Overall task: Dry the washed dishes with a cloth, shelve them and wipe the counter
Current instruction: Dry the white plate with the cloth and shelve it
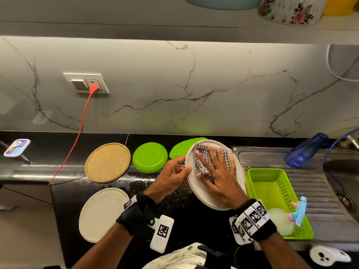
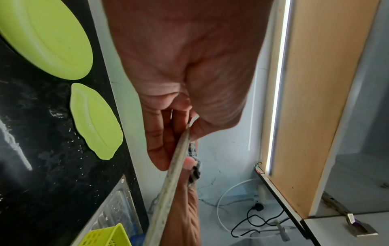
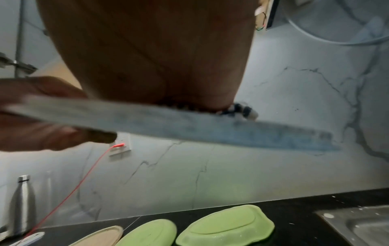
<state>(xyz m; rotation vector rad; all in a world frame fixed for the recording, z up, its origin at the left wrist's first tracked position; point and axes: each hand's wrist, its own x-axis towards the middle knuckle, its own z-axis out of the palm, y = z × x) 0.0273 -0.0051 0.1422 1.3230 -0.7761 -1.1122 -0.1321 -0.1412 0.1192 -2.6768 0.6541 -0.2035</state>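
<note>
1. Fingers (image 1: pixel 182 168) of the left hand (image 1: pixel 171 177) curl round the left rim of the pale plate (image 1: pixel 202 193), thumb on top, holding it tilted above the black tabletop (image 1: pixel 64 156).
2. Right of them, the right hand (image 1: pixel 217 177) lies flat with fingers spread, pressing the checked cloth (image 1: pixel 202 154) onto the plate's face.
3. Left of both hands, a cork mat (image 1: pixel 107 162), a round green plate (image 1: pixel 149 157) and another pale plate (image 1: pixel 101 212) lie on the tabletop.
4. Right of the fingers stands a green basket (image 1: pixel 272 183).

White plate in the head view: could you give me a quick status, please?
Left hand pinches white plate by its rim. Right hand flat, pressing checked cloth onto it. Nothing in the way.
</note>
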